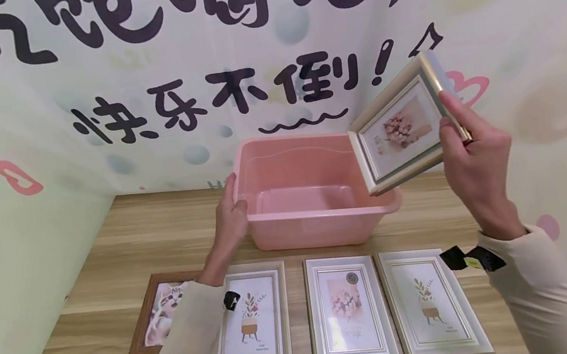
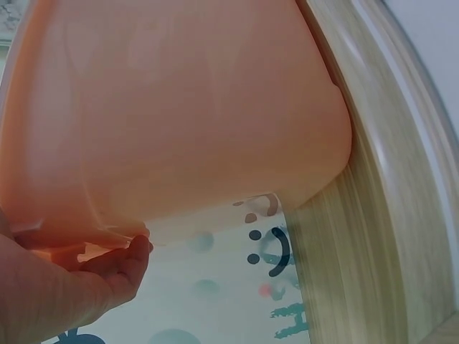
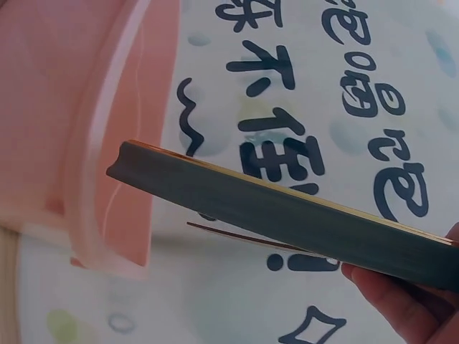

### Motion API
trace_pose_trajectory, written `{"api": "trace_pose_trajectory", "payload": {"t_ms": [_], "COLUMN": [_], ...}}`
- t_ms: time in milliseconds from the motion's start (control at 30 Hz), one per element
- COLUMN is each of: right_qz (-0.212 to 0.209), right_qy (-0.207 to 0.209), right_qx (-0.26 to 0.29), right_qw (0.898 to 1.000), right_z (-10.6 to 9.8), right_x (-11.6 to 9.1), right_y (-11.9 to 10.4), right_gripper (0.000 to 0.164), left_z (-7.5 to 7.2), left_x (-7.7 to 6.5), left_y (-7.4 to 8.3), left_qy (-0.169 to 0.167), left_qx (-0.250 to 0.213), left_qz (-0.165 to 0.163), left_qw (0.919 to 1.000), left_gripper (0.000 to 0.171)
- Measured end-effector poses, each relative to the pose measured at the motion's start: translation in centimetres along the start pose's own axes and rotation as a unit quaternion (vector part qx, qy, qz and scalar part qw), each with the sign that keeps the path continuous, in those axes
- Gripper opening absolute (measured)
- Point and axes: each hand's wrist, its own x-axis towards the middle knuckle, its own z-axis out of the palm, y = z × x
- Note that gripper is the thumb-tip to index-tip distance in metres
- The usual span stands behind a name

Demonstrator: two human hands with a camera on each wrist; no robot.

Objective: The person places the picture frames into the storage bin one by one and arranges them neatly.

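My right hand [image 1: 478, 159] grips a silver-gold picture frame [image 1: 402, 130] by its right edge. The frame is tilted, with a pink flower print facing me, and overlaps the right end of a pink plastic basin [image 1: 316, 229] in the head view. In the right wrist view the frame [image 3: 280, 215] shows edge-on, its far end close to the basin's rim [image 3: 86, 143]. On the basin's left side, my left hand [image 1: 230, 219] holds the rim, fingers curled over it. The left wrist view has this hand [image 2: 79, 287] at the rim beside the basin's wall [image 2: 193, 107].
In front of the basin lie a brown frame with a kitten picture [image 1: 164, 310], a plant-print frame [image 1: 250, 323], a flower-print frame [image 1: 350, 310] and another plant-print frame [image 1: 429, 304], on a wood-grain table [image 1: 91, 301]. Behind stands a wall [image 1: 183, 53] with black lettering.
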Motion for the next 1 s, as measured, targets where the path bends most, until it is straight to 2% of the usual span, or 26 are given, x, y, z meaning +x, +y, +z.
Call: {"api": "trace_pose_trajectory", "payload": {"t_ms": [467,1000], "right_qz": [-0.030,-0.065], "right_qy": [-0.044,-0.111], "right_qx": [-0.044,-0.122], "right_qw": [0.998,0.984], "right_z": [4.1,7.3], "right_x": [-2.0,-4.5], "right_y": [2.3,5.3], "right_gripper": [0.041,0.042], "left_z": [-0.1,0.0], "left_x": [-0.1,-0.2], "left_y": [0.0,0.0], "left_qy": [-0.003,-0.002], "left_qx": [-0.013,-0.022], "left_qz": [-0.013,-0.006], "left_qw": [0.9998,0.9997], "left_gripper": [0.064,0.064]}}
